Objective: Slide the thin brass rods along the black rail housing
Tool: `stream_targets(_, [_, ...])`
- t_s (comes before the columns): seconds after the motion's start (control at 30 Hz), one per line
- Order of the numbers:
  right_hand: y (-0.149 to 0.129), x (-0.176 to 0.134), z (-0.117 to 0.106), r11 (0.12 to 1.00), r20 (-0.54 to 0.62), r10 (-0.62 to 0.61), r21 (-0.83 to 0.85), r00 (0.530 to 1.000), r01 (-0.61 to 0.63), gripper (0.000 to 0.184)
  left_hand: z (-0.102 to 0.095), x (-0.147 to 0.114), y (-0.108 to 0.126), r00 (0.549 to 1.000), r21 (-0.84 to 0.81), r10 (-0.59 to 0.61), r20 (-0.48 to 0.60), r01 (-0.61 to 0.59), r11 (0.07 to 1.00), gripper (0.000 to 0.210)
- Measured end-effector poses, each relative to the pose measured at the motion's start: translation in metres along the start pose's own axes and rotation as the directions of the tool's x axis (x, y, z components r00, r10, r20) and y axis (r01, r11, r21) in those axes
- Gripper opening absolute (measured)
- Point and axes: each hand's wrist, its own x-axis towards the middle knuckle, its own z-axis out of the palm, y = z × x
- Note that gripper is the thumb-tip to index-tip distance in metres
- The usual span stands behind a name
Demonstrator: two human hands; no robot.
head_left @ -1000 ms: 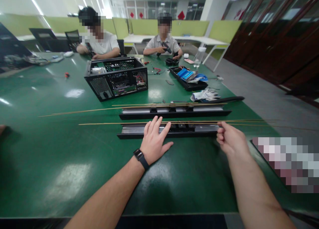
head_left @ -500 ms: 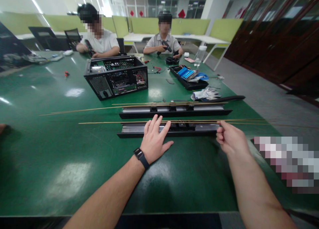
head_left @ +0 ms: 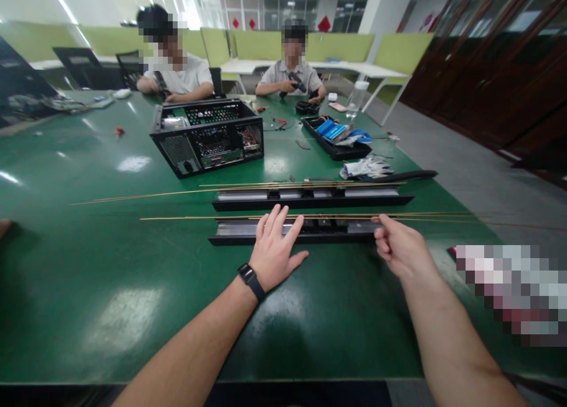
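Observation:
My left hand point(head_left: 275, 244), with a dark watch point(head_left: 246, 272) on the wrist, lies flat with spread fingers across the near black rail point(head_left: 341, 237). Its fingertips reach the thin golden rods point(head_left: 186, 218) running lengthwise along that rail and past both its ends. At the rail's right end, my right hand point(head_left: 401, 244) is closed in a pinch on a thin golden rod. The exact contact between its fingertips is too small to see. Just beyond, parallel to the first, lies a second black rail point(head_left: 310, 204) with more thin rods along its far edge.
An open black computer case point(head_left: 208, 138) stands at the back left. A black tray point(head_left: 336, 150) of blue items, white gloves point(head_left: 365, 168) and a clear bottle point(head_left: 355, 100) are at the back right. Two people sit across the green table point(head_left: 133, 330), handling dark tools.
My right hand has slid a little to the left along the rail, still pinched. My left hand stays where it was on the rail.

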Motion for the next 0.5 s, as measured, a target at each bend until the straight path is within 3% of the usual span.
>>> stream_targets(0.2, [0.0001, 0.0047, -0.0023, 0.999, -0.096, -0.022, 0.035, 0.995, 0.025, 0.014, 0.0000, -0.0002, 0.0003, 1.000, 0.009, -0.007, 0.001, 0.007, 1.000, 0.077])
stream_targets(0.5, [0.0019, -0.0039, 0.0024, 1.000, 0.069, -0.005, 0.021, 0.998, 0.003, 0.024, -0.0004, 0.0001, 0.0006, 1.000, 0.006, -0.010, -0.004, 0.010, 1.000, 0.077])
